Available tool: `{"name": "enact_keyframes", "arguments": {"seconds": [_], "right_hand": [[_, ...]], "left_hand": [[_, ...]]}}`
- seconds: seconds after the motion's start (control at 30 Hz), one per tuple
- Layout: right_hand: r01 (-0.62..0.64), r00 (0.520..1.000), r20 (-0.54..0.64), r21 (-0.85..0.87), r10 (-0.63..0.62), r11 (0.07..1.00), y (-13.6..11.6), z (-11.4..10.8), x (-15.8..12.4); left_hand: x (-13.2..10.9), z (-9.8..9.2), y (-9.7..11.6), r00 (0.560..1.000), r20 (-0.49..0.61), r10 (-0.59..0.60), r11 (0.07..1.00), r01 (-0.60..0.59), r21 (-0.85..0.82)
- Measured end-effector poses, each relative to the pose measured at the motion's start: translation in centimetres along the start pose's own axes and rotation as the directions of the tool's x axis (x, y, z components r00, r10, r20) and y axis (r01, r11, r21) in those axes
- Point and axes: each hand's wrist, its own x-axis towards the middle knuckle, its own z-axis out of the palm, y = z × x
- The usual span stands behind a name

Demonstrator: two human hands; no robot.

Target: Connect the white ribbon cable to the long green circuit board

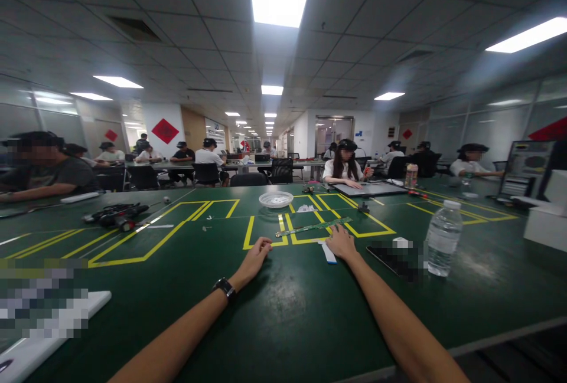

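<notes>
Two hands lay on one green table [287, 312]: a left hand [256, 256] and a right hand [341, 242]. There was one water bottle [443, 238], one white dish [276, 199], one wristwatch [225, 287] and one long green strip [312, 227]. Seated people [346, 167] numbered perhaps a dozen.

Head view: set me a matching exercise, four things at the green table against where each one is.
Things:
1 left hand
2 right hand
3 water bottle
4 white bowl

Places:
A upright, to the right of both hands
B at the far end of the yellow tape boxes
C fingers by the long green strip
D curled on the table at a yellow tape corner

Pairs: 1-D, 2-C, 3-A, 4-B
</notes>
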Motion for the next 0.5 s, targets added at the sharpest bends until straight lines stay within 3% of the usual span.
{"name": "enact_keyframes", "arguments": {"seconds": [0.1, 0.27, 0.5], "right_hand": [[0.008, 0.999, -0.051, 0.018, -0.007, 1.000, 0.0, -0.2, -0.1], [0.010, 1.000, -0.016, 0.032, -0.010, 0.999, 0.2, -0.6, 0.3], [0.161, 0.984, 0.062, 0.107, -0.168, 0.981, 2.6, -1.1, 0.2]], "left_hand": [[0.2, 0.1, -0.3, 1.000, 0.000, 0.021, 1.000, -0.021, -0.005], [0.3, 0.2, -0.2, 0.999, 0.002, 0.035, 0.999, -0.035, 0.021], [-0.1, 0.0, 0.8, 0.998, 0.043, 0.056, 0.985, -0.062, 0.160]]}}
